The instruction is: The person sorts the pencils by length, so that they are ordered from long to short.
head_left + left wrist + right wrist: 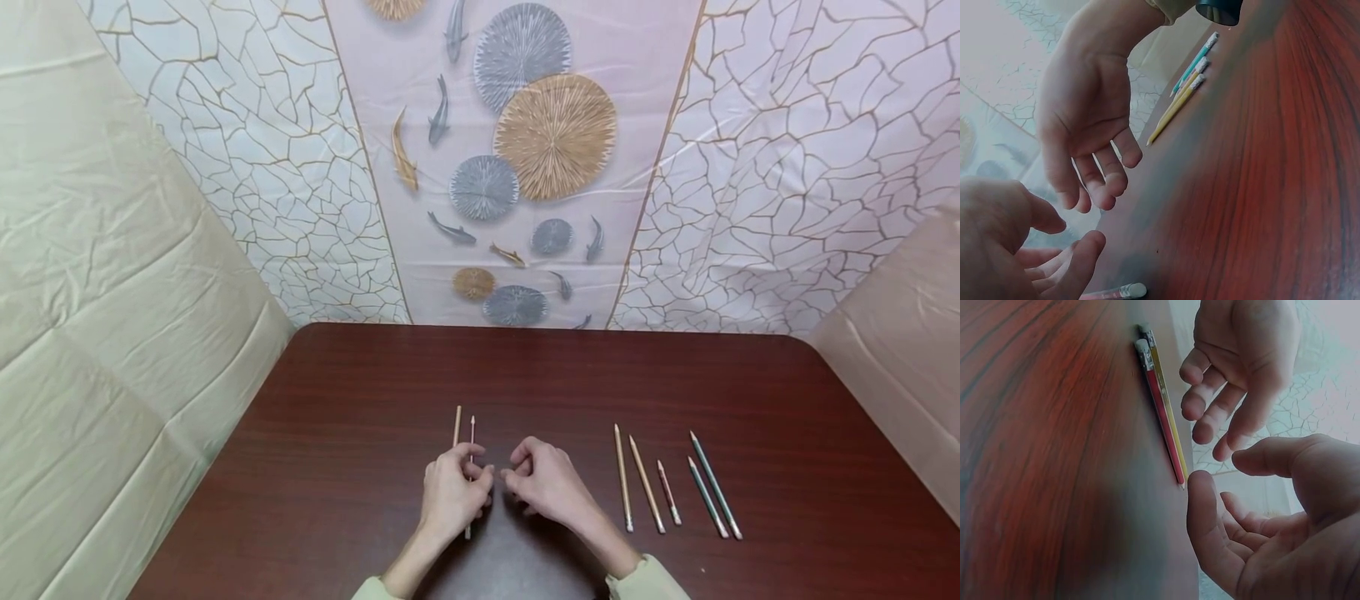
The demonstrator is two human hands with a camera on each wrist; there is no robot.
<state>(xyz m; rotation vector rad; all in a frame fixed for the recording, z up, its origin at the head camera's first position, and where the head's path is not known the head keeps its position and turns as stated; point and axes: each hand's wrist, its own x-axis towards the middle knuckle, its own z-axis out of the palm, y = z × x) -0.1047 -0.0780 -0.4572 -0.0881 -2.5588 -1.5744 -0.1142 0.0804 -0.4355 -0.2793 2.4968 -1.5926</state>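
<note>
My left hand (452, 492) hovers over two pencils on the table, its fingers loosely bent and nothing gripped. Under it lie a red pencil (1163, 412) and a yellow pencil (1170, 394), side by side with their erasers toward me. In the head view the hand covers their middles. Facing it across a small gap is my right hand (553, 485), also with loosely bent fingers and holding nothing. The thumbs and fingertips of both hands point toward each other without touching.
To the right lie two yellow pencils (647, 483), a short red pencil (668, 493) and two teal pencils (716, 485), all with erasers toward me. The dark red-brown table (360, 375) ends at a patterned cloth (555, 137) behind; pale cloth (112, 333) hangs at the sides.
</note>
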